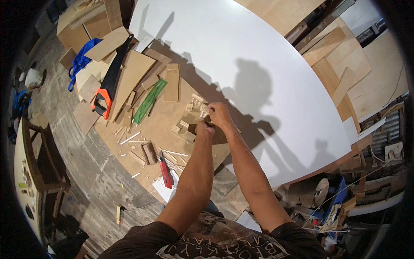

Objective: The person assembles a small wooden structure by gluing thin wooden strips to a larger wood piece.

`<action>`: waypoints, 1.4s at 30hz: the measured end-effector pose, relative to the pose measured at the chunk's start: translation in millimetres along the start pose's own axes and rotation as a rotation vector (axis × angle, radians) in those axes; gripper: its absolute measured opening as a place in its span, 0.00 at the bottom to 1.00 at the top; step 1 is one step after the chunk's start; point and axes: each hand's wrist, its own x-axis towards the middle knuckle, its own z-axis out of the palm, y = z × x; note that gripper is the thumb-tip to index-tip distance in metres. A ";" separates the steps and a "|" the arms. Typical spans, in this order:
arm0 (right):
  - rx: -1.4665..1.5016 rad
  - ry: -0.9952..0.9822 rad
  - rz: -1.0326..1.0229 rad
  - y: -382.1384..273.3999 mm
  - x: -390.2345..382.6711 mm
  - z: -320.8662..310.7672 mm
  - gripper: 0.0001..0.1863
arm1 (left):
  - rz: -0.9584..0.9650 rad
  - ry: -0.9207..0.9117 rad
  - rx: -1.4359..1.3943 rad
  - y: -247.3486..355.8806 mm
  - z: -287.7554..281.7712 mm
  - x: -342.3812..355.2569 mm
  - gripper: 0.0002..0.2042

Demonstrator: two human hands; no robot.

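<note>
A small pale wooden model (186,128), built of blocks and rows of tiny stepped pieces, rests on a brown board (116,140). My left hand (204,129) is closed at its near right part, gripping it, with the fingertips partly hidden. Just above and to the right, my right hand (220,113) has curled fingers against the model's upper part; what they pinch is too small to make out. Around the model lie a wooden strip (171,82), a green translucent ruler (149,102), a red utility knife (165,170), a dark wood offcut (149,153) and several thin sticks.
An orange-handled saw (101,102) lies on stacked offcuts (133,77) beside a blue cloth bag (79,60). A large white panel (297,108) spans the right, with plywood sheets (353,77) beyond. A side bench (34,172) stands left, and clutter (319,203) fills the lower right.
</note>
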 end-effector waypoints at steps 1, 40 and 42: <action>-0.001 -0.007 -0.003 -5.0 1.1 1.5 0.07 | 0.033 -0.045 -0.026 3.4 -0.4 3.6 0.04; 0.024 -0.013 0.005 -1.3 1.0 6.5 0.07 | 0.210 0.188 0.017 -0.8 26.5 -66.2 0.11; 0.036 -0.016 0.017 4.4 -1.0 8.9 0.07 | 0.205 0.252 0.028 -1.3 31.9 -80.6 0.14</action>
